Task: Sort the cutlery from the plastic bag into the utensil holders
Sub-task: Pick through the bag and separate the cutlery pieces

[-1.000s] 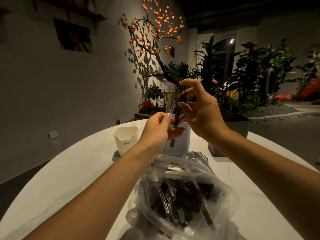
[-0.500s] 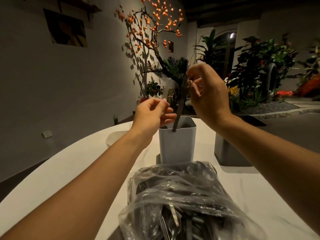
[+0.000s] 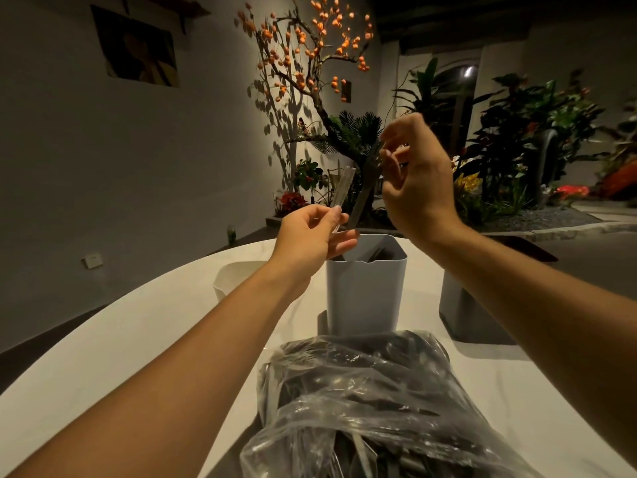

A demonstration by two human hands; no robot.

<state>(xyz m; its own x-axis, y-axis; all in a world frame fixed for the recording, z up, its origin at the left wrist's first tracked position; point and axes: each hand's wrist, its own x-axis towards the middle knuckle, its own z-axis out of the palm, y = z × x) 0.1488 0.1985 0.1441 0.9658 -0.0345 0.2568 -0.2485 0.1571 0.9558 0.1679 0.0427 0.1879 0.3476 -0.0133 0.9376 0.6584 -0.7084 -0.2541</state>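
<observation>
A clear plastic bag full of dark and clear cutlery lies on the white table close to me. Behind it stands a grey utensil holder with dark pieces inside. My left hand pinches a clear plastic utensil just left of the holder's rim. A dark utensil slants, blurred, above the holder's mouth. Its top end is at the fingertips of my raised right hand; I cannot tell whether the fingers still hold it.
A white holder stands at the left, partly behind my left forearm. A dark grey holder stands at the right behind my right arm. Plants and a tree with orange fruit fill the background beyond the table's far edge.
The dark utensil has come down over the grey holder and my right hand's fingers have loosened at its top. My left hand stays beside the rim with the clear utensil.
</observation>
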